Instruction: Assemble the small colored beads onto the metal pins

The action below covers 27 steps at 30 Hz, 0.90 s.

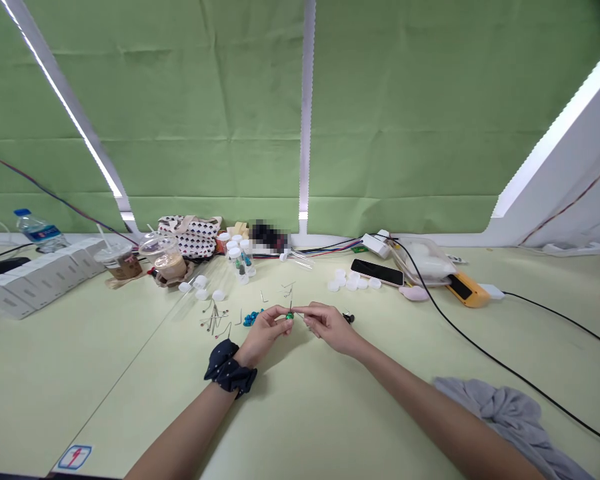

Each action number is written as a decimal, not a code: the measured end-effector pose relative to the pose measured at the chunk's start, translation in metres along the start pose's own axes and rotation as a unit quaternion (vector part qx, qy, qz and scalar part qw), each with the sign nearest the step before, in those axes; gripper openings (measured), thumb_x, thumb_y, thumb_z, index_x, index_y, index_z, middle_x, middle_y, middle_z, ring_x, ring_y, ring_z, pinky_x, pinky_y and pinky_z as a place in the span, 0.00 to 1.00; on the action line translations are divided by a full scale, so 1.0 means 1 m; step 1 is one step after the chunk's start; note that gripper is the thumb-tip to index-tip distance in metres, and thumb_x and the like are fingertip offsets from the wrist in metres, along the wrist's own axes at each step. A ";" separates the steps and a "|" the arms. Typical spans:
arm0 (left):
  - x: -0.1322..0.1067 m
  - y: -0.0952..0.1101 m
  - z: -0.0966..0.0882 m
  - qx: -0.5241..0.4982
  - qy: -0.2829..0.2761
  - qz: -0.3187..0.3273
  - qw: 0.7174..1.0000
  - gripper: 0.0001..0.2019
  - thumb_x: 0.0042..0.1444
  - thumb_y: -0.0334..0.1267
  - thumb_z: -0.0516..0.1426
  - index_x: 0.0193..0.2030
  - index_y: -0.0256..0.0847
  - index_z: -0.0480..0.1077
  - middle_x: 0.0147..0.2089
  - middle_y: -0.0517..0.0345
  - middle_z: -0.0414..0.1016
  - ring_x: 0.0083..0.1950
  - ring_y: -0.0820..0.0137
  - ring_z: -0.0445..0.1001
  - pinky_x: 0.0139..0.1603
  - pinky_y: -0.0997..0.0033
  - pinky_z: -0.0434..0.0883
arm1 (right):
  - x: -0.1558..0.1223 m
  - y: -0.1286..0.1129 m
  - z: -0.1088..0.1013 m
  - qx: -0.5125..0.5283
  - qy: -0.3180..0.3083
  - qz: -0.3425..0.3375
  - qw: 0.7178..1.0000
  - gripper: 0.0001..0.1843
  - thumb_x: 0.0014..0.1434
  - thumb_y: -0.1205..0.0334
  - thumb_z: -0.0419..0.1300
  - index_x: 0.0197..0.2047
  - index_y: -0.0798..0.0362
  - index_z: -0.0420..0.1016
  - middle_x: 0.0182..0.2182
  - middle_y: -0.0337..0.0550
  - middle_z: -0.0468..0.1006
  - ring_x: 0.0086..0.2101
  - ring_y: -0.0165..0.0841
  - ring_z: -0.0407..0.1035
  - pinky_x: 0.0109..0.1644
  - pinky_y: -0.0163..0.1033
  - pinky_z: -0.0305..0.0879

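Observation:
Between the thumb and index finger of my left hand (267, 328) sits a small shiny green part (289, 316), with a thin metal rod (291, 297) standing up from it. My right hand (331, 327) is closed, its index fingertip touching the rod by the green part. A thin metal piece, perhaps a hex key (301, 315), shows at its fingers. Left of my left hand lie several small blue parts (251, 318). Beyond them are a loose hex key (239, 316) and a pile of thin metal rods (213, 319). Small black parts (349, 318) lie beside my right hand.
White caps (353, 283) and a phone (377, 272) lie behind my right hand. Small bottles (237, 257), drink cups (167, 260) and white boxes (45, 273) stand back left. A black cable (460, 328) crosses the right side, near grey cloth (510, 407).

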<state>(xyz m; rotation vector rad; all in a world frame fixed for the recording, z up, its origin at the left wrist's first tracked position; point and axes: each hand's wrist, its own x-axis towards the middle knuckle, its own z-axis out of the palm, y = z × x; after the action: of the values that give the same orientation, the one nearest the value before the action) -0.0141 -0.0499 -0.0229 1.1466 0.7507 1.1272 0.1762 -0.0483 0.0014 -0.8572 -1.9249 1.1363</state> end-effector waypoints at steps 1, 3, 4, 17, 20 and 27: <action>0.000 0.000 0.000 0.007 0.002 0.007 1.000 0.11 0.45 0.35 0.64 0.36 0.36 0.69 0.27 0.61 0.69 0.26 0.78 0.64 0.28 0.76 0.61 | 0.000 0.000 0.000 -0.001 -0.001 -0.003 1.000 0.18 0.61 0.58 0.50 0.53 0.49 0.69 0.28 0.37 0.60 0.22 0.24 0.55 0.26 0.31 0.56; -0.001 -0.001 0.001 0.015 0.008 0.015 1.000 0.11 0.45 0.35 0.64 0.33 0.36 0.67 0.27 0.61 0.70 0.23 0.80 0.62 0.25 0.78 0.61 | -0.001 0.000 0.002 -0.001 -0.006 -0.009 1.000 0.18 0.61 0.58 0.50 0.52 0.49 0.70 0.28 0.37 0.61 0.23 0.24 0.55 0.26 0.31 0.56; -0.001 -0.001 0.002 0.018 0.011 0.017 1.000 0.11 0.45 0.35 0.64 0.33 0.36 0.66 0.28 0.61 0.70 0.22 0.80 0.62 0.23 0.78 0.60 | -0.001 0.001 0.002 -0.002 -0.008 -0.012 1.000 0.18 0.61 0.58 0.50 0.52 0.49 0.70 0.28 0.37 0.61 0.23 0.24 0.55 0.26 0.32 0.56; -0.002 0.003 0.005 0.036 0.022 -0.002 0.999 0.14 0.48 0.38 0.62 0.40 0.35 0.66 0.34 0.55 0.76 0.36 0.67 0.77 0.43 0.64 0.72 | 0.001 0.012 0.002 -0.032 0.018 -0.013 0.999 0.17 0.60 0.60 0.50 0.50 0.51 0.72 0.27 0.38 0.62 0.23 0.25 0.56 0.26 0.32 0.56; -0.001 0.001 0.004 0.041 0.020 0.004 0.999 0.14 0.48 0.38 0.62 0.39 0.35 0.66 0.34 0.55 0.76 0.35 0.67 0.78 0.42 0.65 0.73 | 0.001 0.012 0.002 -0.040 0.024 -0.013 0.999 0.16 0.60 0.61 0.51 0.49 0.51 0.73 0.28 0.38 0.63 0.23 0.25 0.57 0.26 0.32 0.56; -0.001 -0.001 0.004 0.054 0.021 0.016 0.998 0.13 0.48 0.36 0.62 0.38 0.35 0.65 0.31 0.56 0.77 0.34 0.67 0.78 0.39 0.67 0.74 | 0.001 0.011 0.003 -0.086 0.039 -0.041 0.995 0.15 0.60 0.65 0.51 0.47 0.51 0.74 0.27 0.39 0.65 0.24 0.26 0.58 0.28 0.33 0.57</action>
<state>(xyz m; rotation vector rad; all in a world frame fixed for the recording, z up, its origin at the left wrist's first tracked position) -0.0105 -0.0524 -0.0233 1.2329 0.8372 1.1510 0.1750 -0.0443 -0.0092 -0.8910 -1.9958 0.8861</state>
